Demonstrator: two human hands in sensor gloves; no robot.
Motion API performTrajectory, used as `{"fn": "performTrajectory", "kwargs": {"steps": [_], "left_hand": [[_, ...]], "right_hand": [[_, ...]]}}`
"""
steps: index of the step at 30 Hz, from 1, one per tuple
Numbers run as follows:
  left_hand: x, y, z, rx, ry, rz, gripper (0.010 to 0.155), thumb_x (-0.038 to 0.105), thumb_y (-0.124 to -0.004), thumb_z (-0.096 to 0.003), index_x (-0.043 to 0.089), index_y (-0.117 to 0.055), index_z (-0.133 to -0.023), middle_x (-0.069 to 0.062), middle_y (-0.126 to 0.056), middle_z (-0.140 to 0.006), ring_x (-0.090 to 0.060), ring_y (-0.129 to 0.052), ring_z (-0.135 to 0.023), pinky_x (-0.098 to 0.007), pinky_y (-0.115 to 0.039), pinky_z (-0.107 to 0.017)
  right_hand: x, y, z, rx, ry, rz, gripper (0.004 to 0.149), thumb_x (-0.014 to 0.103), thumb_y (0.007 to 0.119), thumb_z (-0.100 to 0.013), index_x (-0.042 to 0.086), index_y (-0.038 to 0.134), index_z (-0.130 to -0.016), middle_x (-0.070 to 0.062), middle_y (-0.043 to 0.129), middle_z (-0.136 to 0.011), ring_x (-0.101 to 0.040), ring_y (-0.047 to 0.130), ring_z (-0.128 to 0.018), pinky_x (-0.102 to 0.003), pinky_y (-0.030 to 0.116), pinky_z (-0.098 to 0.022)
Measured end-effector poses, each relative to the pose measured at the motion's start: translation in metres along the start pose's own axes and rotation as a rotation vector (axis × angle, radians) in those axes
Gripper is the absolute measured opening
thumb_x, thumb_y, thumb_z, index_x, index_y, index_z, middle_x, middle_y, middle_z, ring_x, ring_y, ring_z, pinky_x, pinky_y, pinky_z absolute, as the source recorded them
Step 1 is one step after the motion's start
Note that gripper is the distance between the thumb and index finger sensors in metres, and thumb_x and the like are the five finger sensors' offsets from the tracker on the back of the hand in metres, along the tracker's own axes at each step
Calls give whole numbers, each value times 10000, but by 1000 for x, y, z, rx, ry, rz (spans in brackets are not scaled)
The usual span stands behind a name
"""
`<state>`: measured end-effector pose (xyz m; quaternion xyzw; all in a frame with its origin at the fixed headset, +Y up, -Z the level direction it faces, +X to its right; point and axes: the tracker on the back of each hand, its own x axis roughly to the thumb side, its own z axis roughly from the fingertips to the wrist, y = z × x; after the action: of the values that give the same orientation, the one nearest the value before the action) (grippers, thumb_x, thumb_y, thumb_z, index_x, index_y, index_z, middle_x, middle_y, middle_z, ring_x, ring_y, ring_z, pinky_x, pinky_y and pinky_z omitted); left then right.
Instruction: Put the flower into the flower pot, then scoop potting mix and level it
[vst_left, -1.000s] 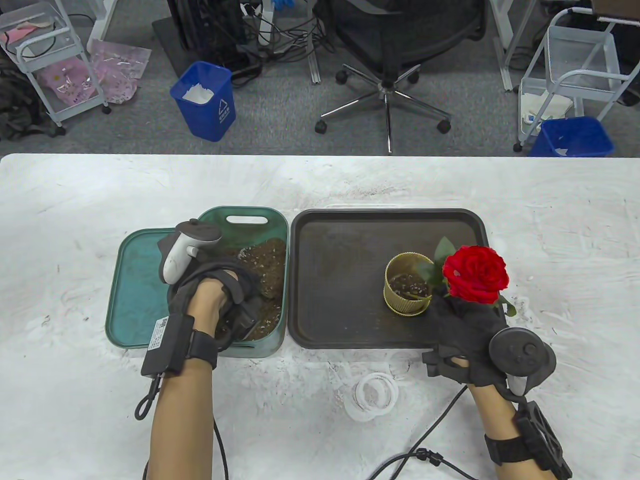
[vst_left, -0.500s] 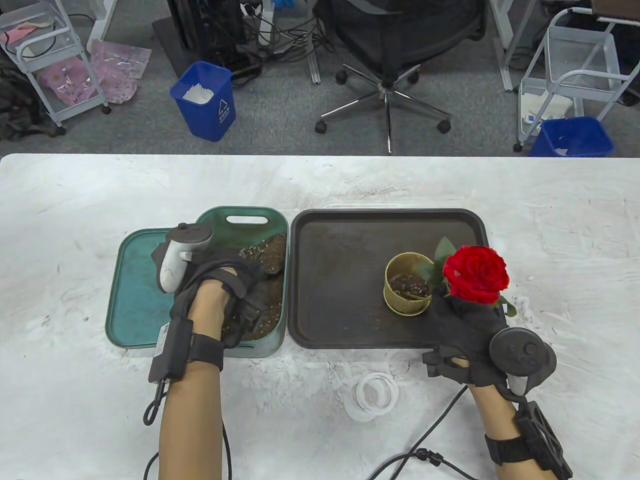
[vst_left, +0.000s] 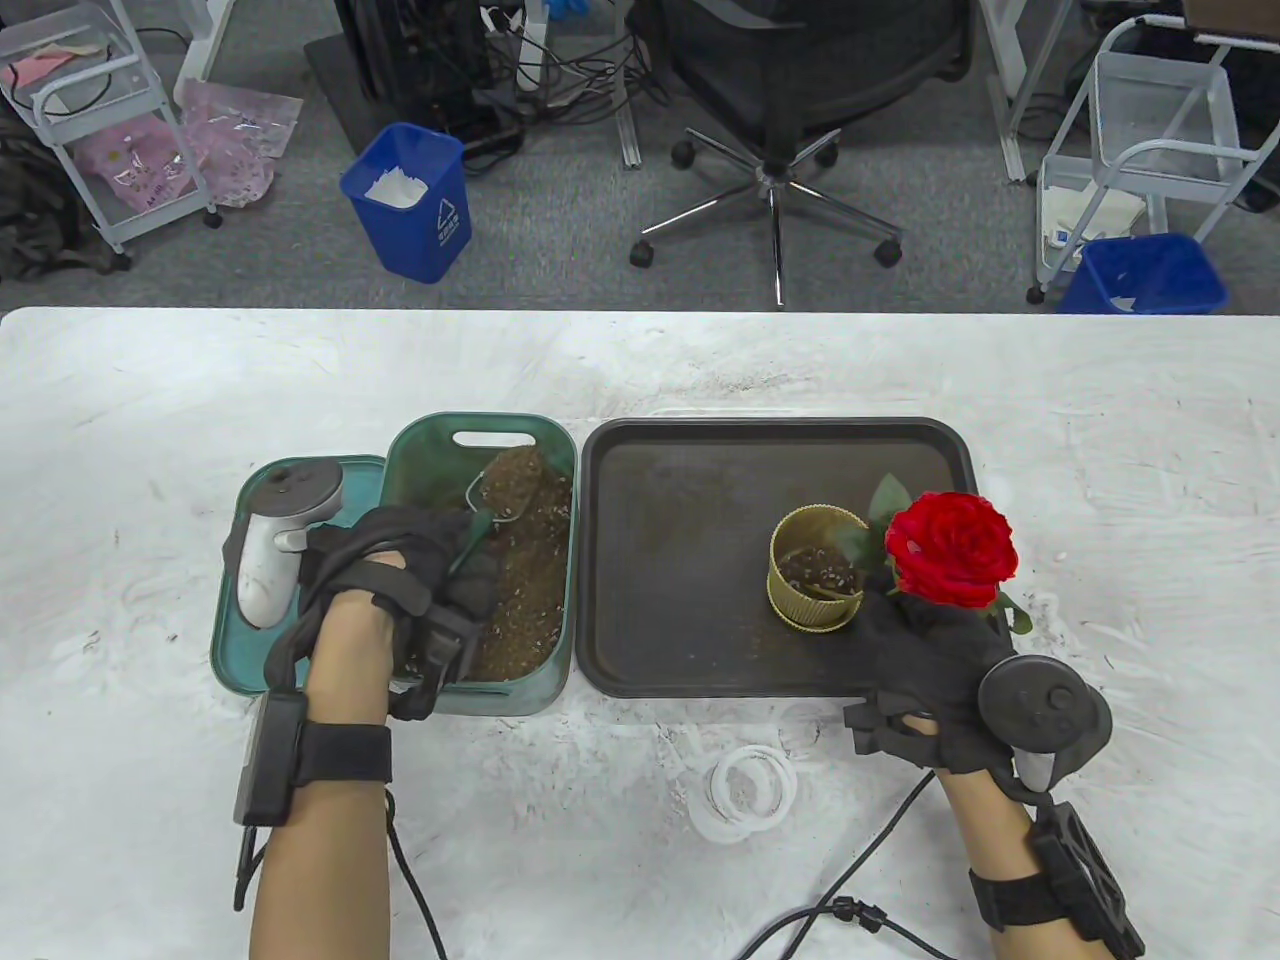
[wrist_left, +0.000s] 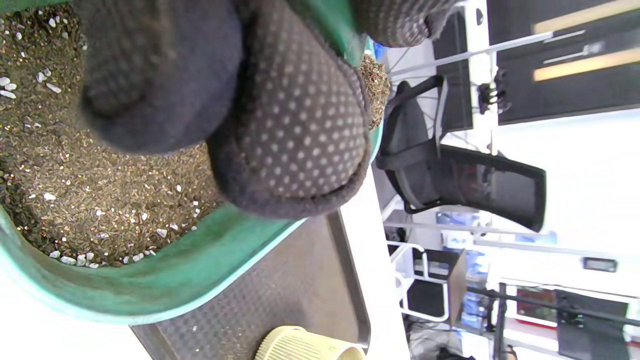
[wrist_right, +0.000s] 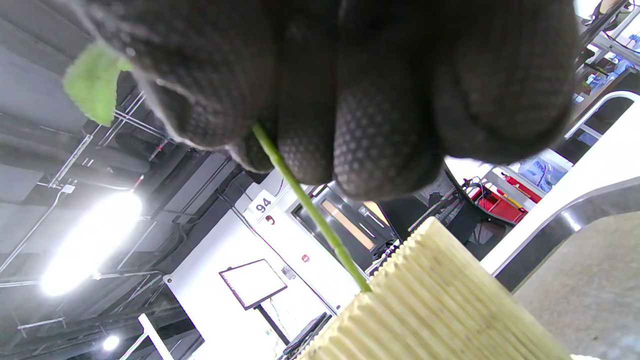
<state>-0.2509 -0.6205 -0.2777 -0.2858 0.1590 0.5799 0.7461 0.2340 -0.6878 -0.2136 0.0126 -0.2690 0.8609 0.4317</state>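
Holding the red flower (vst_left: 950, 548) by its stem, the right hand (vst_left: 935, 690) keeps it standing in the ribbed flower pot (vst_left: 815, 580) on the dark tray (vst_left: 690, 560). The left hand (vst_left: 400, 590) is clamped on a scoop (vst_left: 505, 488) heaped with potting mix above the green tub (vst_left: 480, 440). Planting looks done; there's only a little mix in the pot, so filling and levelling remain.

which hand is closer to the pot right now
Right. The right hand grips the rose stem just beside the pot; the left hand is off at the green bin, lifting a trowel of mix.
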Motion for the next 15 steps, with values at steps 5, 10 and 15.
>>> {"fn": "performTrajectory", "kwargs": {"steps": [5,10,15], "left_hand": [[4,-7,17,-17,-96,30,550,411,-627,-461,85,-662,-903,5,-936,-681,-65,-1113,-246,-232,-972,-200],[15,-38,22,-108,-178,13,561,403,-632,-466,77,-624,-923,-1,-907,-705,-52,-1078,-232,-223,-949,-192],[26,-92,9,-251,-262,25,570,401,-628,-476,69,-591,-938,-10,-884,-706,-38,-1036,-203,-217,-924,-178]], "right_hand": [[0,0,0,-1,2,-2,367,305,880,-346,181,926,-688,-134,1019,-625,-338,1053,-381,-498,935,-263],[-1,0,0,-2,6,-5,367,306,880,-346,180,925,-688,-134,1019,-625,-339,1052,-382,-499,935,-263],[-1,-1,-1,-4,12,-5,367,307,880,-348,179,924,-689,-135,1019,-624,-340,1051,-383,-499,935,-264]]}}
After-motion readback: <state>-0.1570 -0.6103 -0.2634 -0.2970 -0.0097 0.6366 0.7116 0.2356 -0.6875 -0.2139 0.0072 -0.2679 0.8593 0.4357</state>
